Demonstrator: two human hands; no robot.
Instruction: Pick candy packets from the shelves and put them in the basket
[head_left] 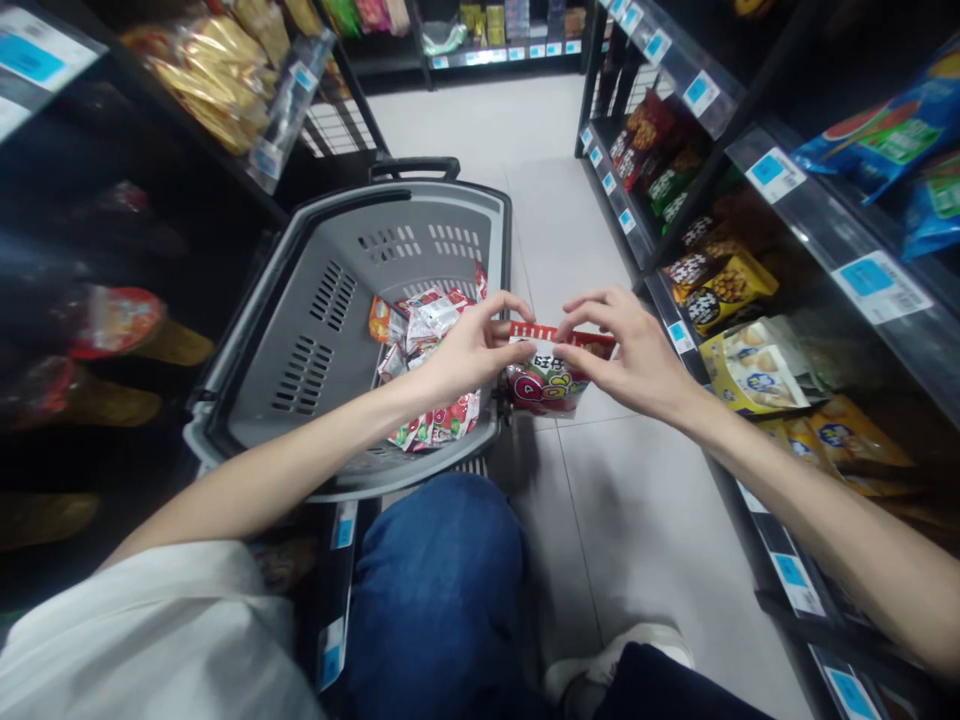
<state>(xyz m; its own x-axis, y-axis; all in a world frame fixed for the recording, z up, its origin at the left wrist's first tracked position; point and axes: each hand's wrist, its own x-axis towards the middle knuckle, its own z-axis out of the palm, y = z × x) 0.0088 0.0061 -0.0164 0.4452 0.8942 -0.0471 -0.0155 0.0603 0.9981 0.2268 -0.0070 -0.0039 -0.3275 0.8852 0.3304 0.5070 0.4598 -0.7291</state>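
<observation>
A small red and white candy bag (547, 385) with large "QQ" lettering is held upright beside the basket's right rim. My left hand (491, 340) pinches its upper left part between thumb and fingers. On the other side, my right hand (626, 350) grips the upper right edge, thumb in front and fingers curled behind. The grey shopping basket (330, 225) stands to the left under my left forearm. Several small packets (439, 425), red, white and orange, lie in its right part, some hidden by my left arm.
Black shelves with price tags line both sides. Yellow and dark snack bags (727, 290) and a blue bag (877, 130) are on the right. Red-lidded cups (124, 315) and gold packets (217, 75) are on the left. Pale floor tiles (555, 200) run along the aisle.
</observation>
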